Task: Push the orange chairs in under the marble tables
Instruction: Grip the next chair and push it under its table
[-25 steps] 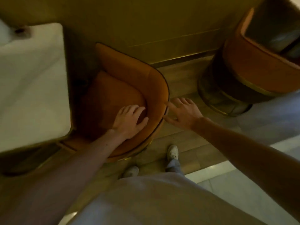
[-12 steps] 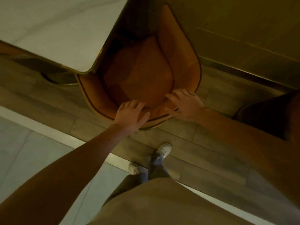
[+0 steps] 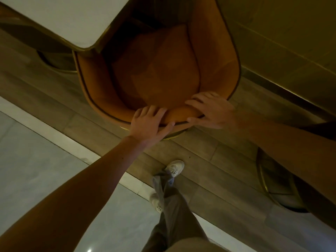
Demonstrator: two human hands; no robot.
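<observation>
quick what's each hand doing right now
Left hand: gripping the chair back, fingers over its top edge.
Right hand: gripping the same chair back beside it.

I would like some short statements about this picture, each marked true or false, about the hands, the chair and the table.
1. Both hands rest on the back rim of the orange chair. True: the left hand and the right hand are both on it.
2. The chair seat is completely hidden under the marble table. False: most of the seat shows; only the chair's front left part lies under the table corner.
3. A cup stands on the table. False: the visible part of the top is bare.
4. The person wears light shoes. True.
5. The floor under the chair looks like wooden planks. True.
</observation>
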